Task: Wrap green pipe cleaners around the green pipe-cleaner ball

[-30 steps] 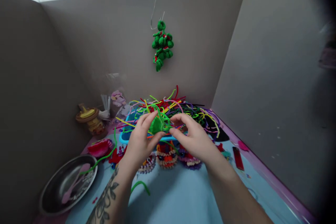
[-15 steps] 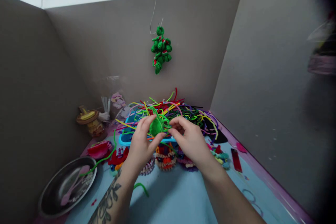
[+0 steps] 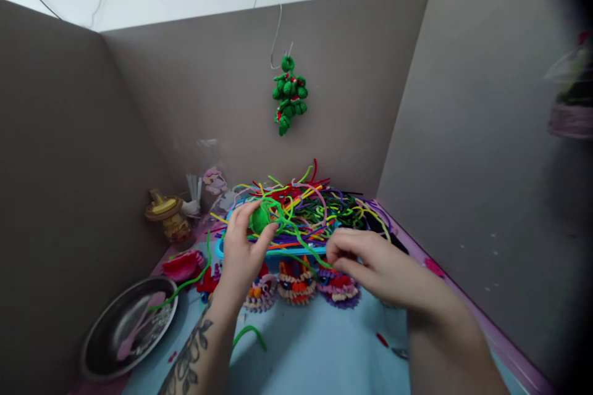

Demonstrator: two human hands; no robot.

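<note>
Green bundle (image 3: 260,218): light, soft, I judged; best held by sides.
Left grip (image 3: 241,248): clasped it.
Right grip (image 3: 365,259): pinched green strand (image 3: 304,243).

Left hand (image 3: 243,247), right hand (image 3: 375,262) bare; dark leafy tattoo (image 3: 191,358) along left forearm (image 3: 223,326).

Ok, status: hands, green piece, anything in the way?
Left hand holding green piece. Right hand pinching green strand, which runs to the piece. Blue tray of fuzzy stems close behind both hands.
</note>
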